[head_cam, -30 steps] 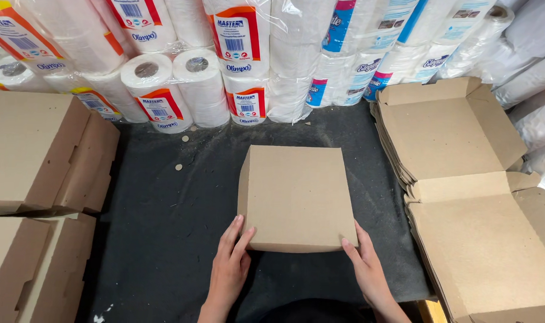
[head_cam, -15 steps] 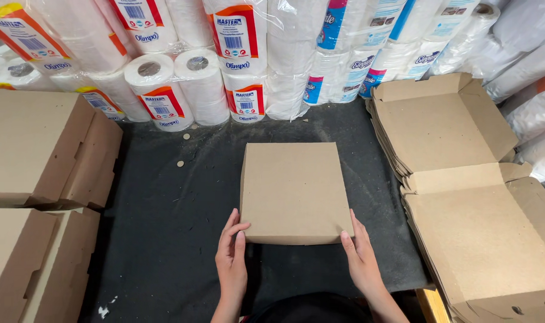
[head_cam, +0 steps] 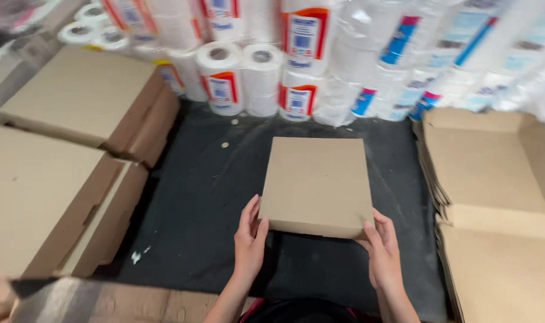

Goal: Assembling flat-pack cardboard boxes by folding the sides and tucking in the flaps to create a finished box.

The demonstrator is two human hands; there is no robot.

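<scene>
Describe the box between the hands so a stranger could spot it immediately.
Find the black mat in front of the wall of wrapped paper rolls. At its centre lies a closed, square, plain brown box, with the left hand and right hand at its near corners. Unlike the stacks beside it, it sits alone.
</scene>
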